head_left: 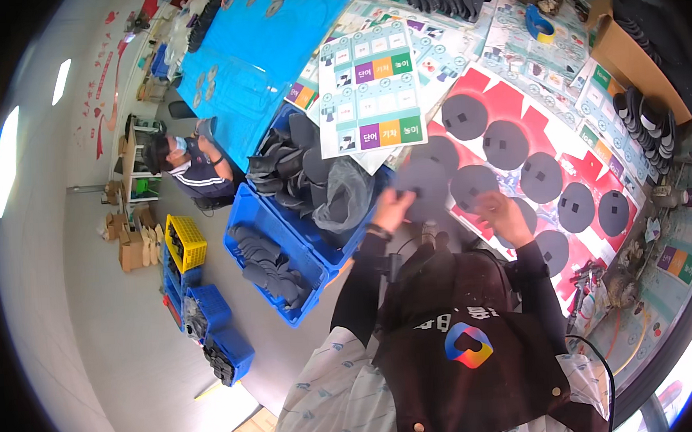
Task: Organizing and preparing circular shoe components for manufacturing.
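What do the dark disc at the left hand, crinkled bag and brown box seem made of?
Dark disc: possibly rubber or foam; matte, even face, grain unreadable.
Bag: likely thin plastic film; see-through, creased, shiny.
Brown box: probably cardboard; dull tan, flat panel.

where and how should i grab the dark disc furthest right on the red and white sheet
Probably pinch the dark disc by its rim, coming from its lower side in the picture: it looks thin and flat, and the red and white sheet shows bare there, while a neighbouring disc sits close on its left.
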Action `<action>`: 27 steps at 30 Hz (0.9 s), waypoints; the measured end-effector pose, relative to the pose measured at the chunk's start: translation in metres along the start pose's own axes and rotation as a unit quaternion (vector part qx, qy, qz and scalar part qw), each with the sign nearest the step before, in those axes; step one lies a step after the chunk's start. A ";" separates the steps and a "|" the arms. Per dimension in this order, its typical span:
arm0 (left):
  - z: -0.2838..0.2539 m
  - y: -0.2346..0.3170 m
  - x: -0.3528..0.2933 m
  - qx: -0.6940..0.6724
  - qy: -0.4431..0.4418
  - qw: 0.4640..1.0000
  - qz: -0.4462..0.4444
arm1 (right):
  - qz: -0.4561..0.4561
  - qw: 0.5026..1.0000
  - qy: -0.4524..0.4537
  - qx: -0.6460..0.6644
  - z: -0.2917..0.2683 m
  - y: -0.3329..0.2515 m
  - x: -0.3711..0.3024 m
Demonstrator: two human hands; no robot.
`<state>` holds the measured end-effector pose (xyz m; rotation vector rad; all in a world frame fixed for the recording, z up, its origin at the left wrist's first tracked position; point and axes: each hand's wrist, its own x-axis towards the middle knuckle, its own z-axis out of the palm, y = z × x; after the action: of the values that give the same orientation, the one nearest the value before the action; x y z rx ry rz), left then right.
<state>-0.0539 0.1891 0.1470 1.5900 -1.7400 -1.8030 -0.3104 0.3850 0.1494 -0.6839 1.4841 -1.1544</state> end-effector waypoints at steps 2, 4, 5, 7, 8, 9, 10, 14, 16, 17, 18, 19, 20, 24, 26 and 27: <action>-0.077 -0.045 0.006 -0.251 0.095 0.963 -0.001 | 0.019 0.997 0.058 -0.040 0.007 0.003 -0.001; -0.137 -0.094 0.024 -0.328 0.185 0.926 -0.002 | 0.043 0.994 0.095 -0.033 0.007 0.010 -0.007; -0.157 -0.118 0.036 -0.334 0.188 0.924 0.017 | 0.089 0.986 0.140 0.013 0.008 0.015 -0.011; -0.184 -0.153 0.060 -0.138 0.206 0.965 -0.085 | 0.082 0.978 0.178 -0.072 0.004 0.030 -0.028; -0.190 -0.165 0.065 -0.091 0.194 0.965 -0.151 | 0.111 0.969 0.206 -0.084 0.002 0.039 -0.038; -0.196 -0.169 0.070 0.282 0.227 0.932 0.024 | 0.100 0.967 0.219 -0.083 0.000 0.047 -0.052; -0.194 -0.169 0.071 0.405 0.282 0.869 0.031 | 0.089 0.970 0.226 -0.030 -0.005 0.055 -0.071; -0.145 -0.139 0.083 0.347 0.222 0.890 0.193 | 0.182 0.890 0.381 -0.170 -0.024 0.094 -0.151; -0.110 -0.124 0.102 0.361 0.205 0.848 0.328 | 0.240 0.865 0.408 -0.164 -0.028 0.109 -0.175; -0.100 -0.117 0.120 0.282 0.193 0.913 0.221 | 0.231 0.882 0.379 -0.157 -0.029 0.114 -0.181; -0.095 -0.110 0.145 0.134 0.218 0.956 0.140 | 0.194 0.902 0.382 -0.060 -0.027 0.118 -0.185; -0.102 -0.107 0.165 -0.094 0.179 0.978 -0.052 | 0.182 0.907 0.377 -0.044 -0.026 0.120 -0.185; -0.110 -0.105 0.186 -0.226 0.218 0.938 -0.145 | 0.156 0.914 0.371 -0.045 -0.024 0.121 -0.186; -0.156 -0.109 0.252 -0.474 0.167 0.853 -0.142 | 0.128 0.918 0.363 -0.094 -0.021 0.110 -0.188; -0.191 -0.106 0.272 -0.226 0.189 0.940 -0.173 | 0.132 0.914 0.373 -0.090 -0.024 0.101 -0.194; -0.189 -0.109 0.278 -0.344 0.220 0.905 -0.115 | 0.142 0.910 0.372 -0.114 -0.027 0.097 -0.197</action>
<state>0.0285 -0.0973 -0.0439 1.7172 -0.6301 -1.6857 -0.2707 0.6019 0.1365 -0.1443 2.3022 -1.0678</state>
